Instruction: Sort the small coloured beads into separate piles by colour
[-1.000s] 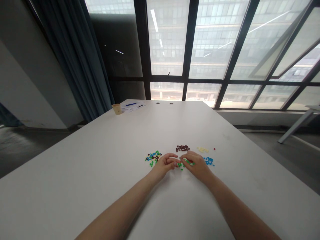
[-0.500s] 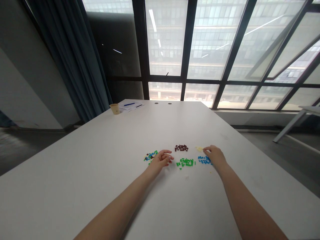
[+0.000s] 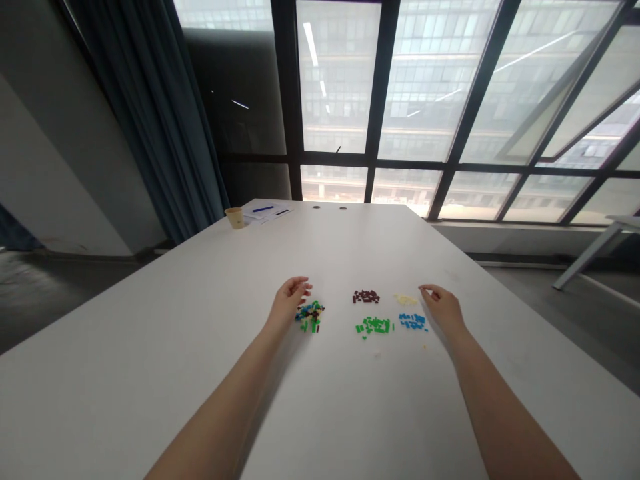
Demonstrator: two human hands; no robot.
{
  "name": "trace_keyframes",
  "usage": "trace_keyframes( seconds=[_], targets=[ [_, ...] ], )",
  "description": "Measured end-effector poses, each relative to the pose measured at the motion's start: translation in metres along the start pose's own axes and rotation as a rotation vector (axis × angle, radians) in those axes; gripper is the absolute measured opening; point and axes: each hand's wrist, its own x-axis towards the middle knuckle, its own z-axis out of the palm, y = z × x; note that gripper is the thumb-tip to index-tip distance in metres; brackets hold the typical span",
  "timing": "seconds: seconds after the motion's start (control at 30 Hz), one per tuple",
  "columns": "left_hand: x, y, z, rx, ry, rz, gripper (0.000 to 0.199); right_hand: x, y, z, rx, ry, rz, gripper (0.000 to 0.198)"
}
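My left hand [image 3: 291,296] is open beside the mixed pile of small building bricks [image 3: 311,315], its fingers loosely curved and apart. Brown, green, blue and yellow pieces lie jumbled in that pile. My right hand [image 3: 444,307] is closed in a pinch just right of the pale yellow bricks [image 3: 405,300]; whatever is between the fingertips, if anything, is too small to make out. Nearer to me than the yellow ones lie the blue bricks [image 3: 413,322]. Green bricks [image 3: 374,325] form a group to their left, and dark brown bricks [image 3: 366,297] lie behind the green.
The white table [image 3: 340,407] stretches toward the windows. A paper cup [image 3: 235,218] stands at its far left, beside papers with a blue pen [image 3: 263,209]. Two dark round discs lie at the far edge. A tiny orange piece [image 3: 425,347] lies in front of the blue bricks.
My left hand has moved left and away from me, uncovering more of the mixed pile. My right hand has shifted right, away from the yellow and blue bricks.
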Motion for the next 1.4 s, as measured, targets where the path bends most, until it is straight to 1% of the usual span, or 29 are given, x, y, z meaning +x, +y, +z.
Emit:
trace_keyframes(
  seconds=[0.07, 0.1, 0.17, 0.23, 0.27, 0.37, 0.47, 0.63, 0.73, 0.83, 1.07, 1.17, 1.27, 1.4],
  targets=[
    [0.011, -0.004, -0.017, 0.232, 0.111, 0.074, 0.028, -0.001, -0.003, -0.001, 0.012, -0.002, -0.002, 0.034],
    [0.015, -0.007, -0.024, 0.394, 0.125, 0.111, 0.024, -0.002, -0.005, -0.001, 0.018, -0.009, -0.006, 0.034],
    [0.019, -0.016, -0.033, 0.687, 0.082, 0.117, 0.019, -0.002, -0.006, 0.0, 0.023, -0.027, -0.016, 0.033],
    [0.019, -0.025, -0.035, 0.802, 0.001, 0.075, 0.018, -0.003, -0.007, 0.001, 0.014, -0.044, -0.031, 0.033],
    [0.019, -0.029, -0.035, 0.823, -0.044, 0.055, 0.018, -0.003, -0.007, 0.001, 0.007, -0.053, -0.04, 0.033],
    [0.016, -0.035, -0.03, 0.844, -0.144, 0.05, 0.019, -0.003, -0.008, 0.002, -0.002, -0.075, -0.063, 0.033],
    [0.016, -0.035, -0.026, 0.829, -0.149, 0.076, 0.019, -0.004, -0.011, 0.001, 0.0, -0.096, -0.072, 0.033],
    [0.016, -0.036, -0.024, 0.81, -0.171, 0.115, 0.012, -0.006, -0.016, 0.002, 0.001, -0.142, -0.078, 0.032],
    [0.015, -0.038, -0.022, 0.798, -0.181, 0.146, 0.011, -0.007, -0.016, 0.004, 0.001, -0.155, -0.089, 0.032],
    [0.014, -0.038, -0.02, 0.78, -0.176, 0.165, 0.013, -0.007, -0.017, 0.004, 0.007, -0.155, -0.1, 0.033],
    [0.011, -0.038, -0.017, 0.73, -0.166, 0.151, 0.02, -0.009, -0.023, 0.002, 0.007, -0.161, -0.115, 0.033],
    [0.01, -0.036, -0.016, 0.706, -0.151, 0.182, 0.021, -0.009, -0.023, 0.003, 0.014, -0.171, -0.119, 0.032],
    [0.009, -0.033, -0.016, 0.661, -0.114, 0.215, 0.024, -0.009, -0.023, 0.003, 0.013, -0.184, -0.112, 0.032],
    [0.009, -0.027, -0.015, 0.554, -0.047, 0.155, 0.026, -0.011, -0.025, 0.001, 0.017, -0.198, -0.116, 0.032]
  ],
)
